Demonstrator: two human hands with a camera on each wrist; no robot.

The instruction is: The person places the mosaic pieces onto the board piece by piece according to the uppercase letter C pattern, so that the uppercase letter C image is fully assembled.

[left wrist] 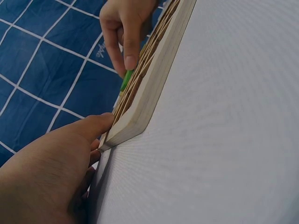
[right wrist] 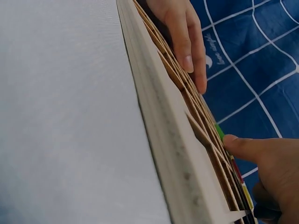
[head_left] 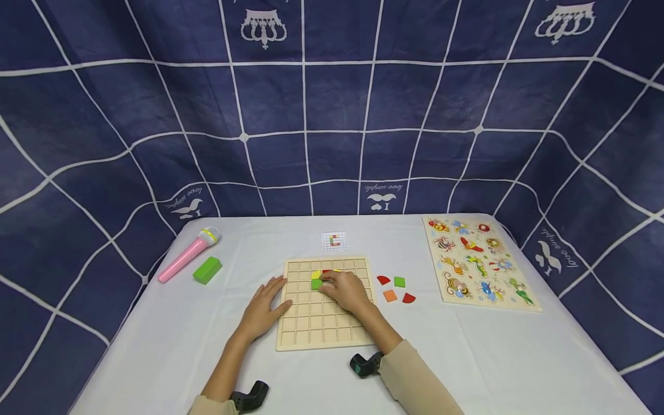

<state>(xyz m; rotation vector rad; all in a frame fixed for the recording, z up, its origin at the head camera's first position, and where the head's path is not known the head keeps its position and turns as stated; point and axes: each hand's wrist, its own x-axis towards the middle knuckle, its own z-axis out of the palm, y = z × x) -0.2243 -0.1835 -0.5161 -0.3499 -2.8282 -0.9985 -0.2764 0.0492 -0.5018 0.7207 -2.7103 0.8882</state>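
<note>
My right hand point(head_left: 344, 288) is over the upper middle of a wooden grid board point(head_left: 309, 324), its thumb and fingertips pinching a green square tile point(head_left: 316, 285). Beside that tile, a yellow piece point(head_left: 316, 275) and a red piece point(head_left: 325, 271) sit in the grid, partly hidden by the fingers. At the board's left edge rests my left hand point(head_left: 264, 311), fingers extended. In the left wrist view the left thumb point(left wrist: 100, 125) lies on the board's rim, and the green tile point(left wrist: 126, 80) shows below the right fingertips.
Right of the board lie two red quarter-round pieces point(head_left: 383, 280), a green square point(head_left: 399, 282) and an orange square point(head_left: 390, 295). Behind it is a pattern card point(head_left: 334, 241). An insect puzzle board point(head_left: 479, 262) is far right; a pink toy microphone point(head_left: 187, 256) and green block point(head_left: 207, 270) lie left.
</note>
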